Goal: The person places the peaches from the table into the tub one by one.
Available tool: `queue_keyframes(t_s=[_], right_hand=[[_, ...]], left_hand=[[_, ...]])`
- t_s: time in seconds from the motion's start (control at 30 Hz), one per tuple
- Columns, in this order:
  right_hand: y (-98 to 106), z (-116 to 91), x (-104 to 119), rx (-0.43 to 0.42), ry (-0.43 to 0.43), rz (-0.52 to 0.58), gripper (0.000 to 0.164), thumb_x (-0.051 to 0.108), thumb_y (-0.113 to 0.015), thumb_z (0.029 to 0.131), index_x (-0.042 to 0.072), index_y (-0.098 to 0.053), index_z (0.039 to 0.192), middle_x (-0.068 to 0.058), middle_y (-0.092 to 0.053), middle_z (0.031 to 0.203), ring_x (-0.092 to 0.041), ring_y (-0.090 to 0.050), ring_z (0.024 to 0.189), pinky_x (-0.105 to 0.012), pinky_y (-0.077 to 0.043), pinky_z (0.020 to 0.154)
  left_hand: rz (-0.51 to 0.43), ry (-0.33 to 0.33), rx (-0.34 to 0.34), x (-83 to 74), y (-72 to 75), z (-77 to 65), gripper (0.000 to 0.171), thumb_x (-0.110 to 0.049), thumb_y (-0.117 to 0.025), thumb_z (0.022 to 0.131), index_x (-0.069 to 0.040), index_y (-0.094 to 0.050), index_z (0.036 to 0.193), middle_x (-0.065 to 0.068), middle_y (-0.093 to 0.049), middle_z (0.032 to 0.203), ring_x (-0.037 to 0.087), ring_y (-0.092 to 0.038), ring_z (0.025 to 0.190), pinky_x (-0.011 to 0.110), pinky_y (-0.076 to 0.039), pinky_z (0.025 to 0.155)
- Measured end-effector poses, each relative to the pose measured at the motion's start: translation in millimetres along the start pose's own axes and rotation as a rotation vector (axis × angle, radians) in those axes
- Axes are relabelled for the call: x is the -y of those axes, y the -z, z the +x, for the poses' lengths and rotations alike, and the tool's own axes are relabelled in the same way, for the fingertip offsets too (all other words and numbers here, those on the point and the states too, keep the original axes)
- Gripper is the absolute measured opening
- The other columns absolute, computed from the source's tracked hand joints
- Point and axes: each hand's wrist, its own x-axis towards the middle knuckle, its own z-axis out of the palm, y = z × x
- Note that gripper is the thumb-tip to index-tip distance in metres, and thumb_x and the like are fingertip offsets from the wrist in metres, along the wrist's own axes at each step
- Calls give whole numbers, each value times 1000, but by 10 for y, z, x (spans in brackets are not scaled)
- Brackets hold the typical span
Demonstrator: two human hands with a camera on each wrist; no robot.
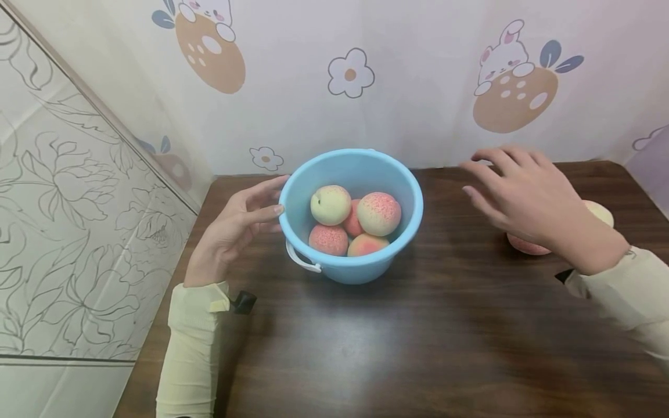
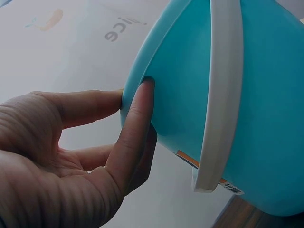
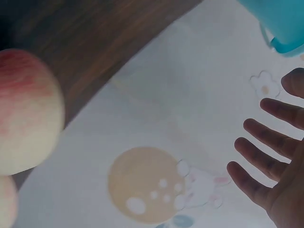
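A light-blue bucket (image 1: pixel 351 268) with a white handle (image 1: pixel 302 260) stands upright on the table. Several peaches lie inside it, among them a pale one (image 1: pixel 331 205) and a pink-speckled one (image 1: pixel 379 213). At the bucket's left side my left hand (image 1: pixel 232 229) holds the rim between thumb and fingers; the left wrist view shows the fingertips at the rim (image 2: pixel 137 71). My right hand (image 1: pixel 528 197) is in the air to the right of the bucket, fingers spread and holding nothing. Partly hidden behind that hand and wrist are two peaches, one pale (image 1: pixel 599 213), one reddish (image 1: pixel 529 246).
The dark brown wooden table (image 1: pixel 345 360) reaches back to a wall (image 1: pixel 418 87) printed with rabbits and flowers. On the left, a white panel (image 1: pixel 78 232) with line-drawn flowers borders the table.
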Motion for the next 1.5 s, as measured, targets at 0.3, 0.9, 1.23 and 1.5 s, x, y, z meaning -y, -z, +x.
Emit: queue_keyframes(t_s=[0.3,0.9,1.23,1.5], right_hand=[[-48,-446,-184,80,-140,-19,43,22,-63,98,5,-60,138,-24,-59,134,-50,-53,119,-70,-44,88],[-363,-1094,-372,193,-260,49,39,19,-64,101,1,-61,136,-27,-58,132,-55,-51,117,-65,-40,103],[-502,-1210,-424,256,-313,52,42,29,-63,103,0,-63,134,-27,-61,130,-55,-51,116,-67,-44,95],[-556,-1212,-443,267,-319,45,43,28,-65,102,0,-62,134,-28,-60,129,-56,-54,111,-68,-47,84]], left_hand=[[-3,6,0,3,-8,9,62,1,-66,95,-13,-52,154,11,-65,131,20,-72,107,37,-66,86],[-19,8,-3,4,-10,-19,62,1,-66,96,-12,-51,154,9,-64,131,19,-71,106,35,-66,85],[-18,8,-9,1,-10,-18,61,1,-66,96,-13,-52,154,10,-64,130,19,-72,105,35,-66,84],[-19,8,-6,-4,-18,-10,62,1,-66,95,-12,-52,154,10,-65,129,19,-72,105,35,-66,85]])
